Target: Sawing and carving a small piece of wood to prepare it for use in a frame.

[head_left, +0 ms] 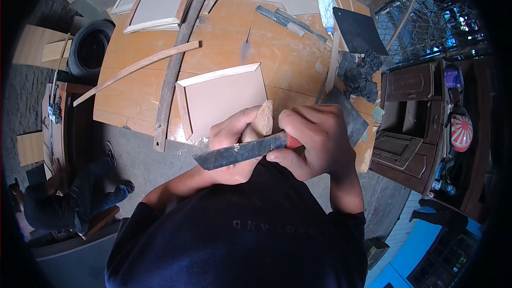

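My right hand (317,138) is closed round the red handle (292,141) of a tool with a long, flat, dark blade (234,153) whose far end is cut at a slant. The blade points left, passing in front of my left hand (233,138). In that hand, fingers curled, is a short piece of wood (263,120) with a rough pale end facing up. Its lower part is hidden by the fingers and the blade. Just beyond my hands, a flat panel (226,98) with wooden strips along its edges lies on the brown worktable (138,69).
Framed panels (160,8) lie at the far left of the table, beside a long dark wooden bar (178,69). A thin curved strip (138,69) overhangs the left edge. A white bottle (325,10) and black sheet (360,31) lie far right. Another person (69,197) sits lower left.
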### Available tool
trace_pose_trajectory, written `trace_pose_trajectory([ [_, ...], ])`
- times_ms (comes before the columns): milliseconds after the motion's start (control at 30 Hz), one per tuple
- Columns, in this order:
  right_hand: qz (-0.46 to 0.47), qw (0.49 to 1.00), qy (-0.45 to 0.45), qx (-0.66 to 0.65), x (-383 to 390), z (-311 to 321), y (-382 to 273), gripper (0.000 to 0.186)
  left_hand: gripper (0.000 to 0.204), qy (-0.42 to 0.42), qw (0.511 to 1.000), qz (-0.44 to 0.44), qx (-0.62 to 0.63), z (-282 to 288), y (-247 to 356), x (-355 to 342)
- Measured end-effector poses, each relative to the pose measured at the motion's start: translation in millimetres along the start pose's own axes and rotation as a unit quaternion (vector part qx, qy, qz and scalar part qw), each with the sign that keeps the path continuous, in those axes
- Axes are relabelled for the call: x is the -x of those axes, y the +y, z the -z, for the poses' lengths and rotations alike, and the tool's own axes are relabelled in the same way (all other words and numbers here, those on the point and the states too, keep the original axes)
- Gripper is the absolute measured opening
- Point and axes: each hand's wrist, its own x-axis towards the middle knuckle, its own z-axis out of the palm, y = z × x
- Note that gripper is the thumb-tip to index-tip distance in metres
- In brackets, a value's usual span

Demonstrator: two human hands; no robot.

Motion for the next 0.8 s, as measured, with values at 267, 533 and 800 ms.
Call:
trace_pose_trajectory([
  [267,-0.009,1.0,-0.004,0.007,2,0,-2,0.053,0.049,0.059,0.997,-0.034,0.021,-5,5,-5],
  [533,-0.008,0.999,0.003,0.032,1,2,-3,0.045,0.049,0.077,0.994,-0.068,0.025,-9,-7,1],
  [800,-0.031,0.999,-0.011,0.034,6,2,-1,0.046,0.055,0.034,0.997,-0.075,0.008,-7,-6,2],
])
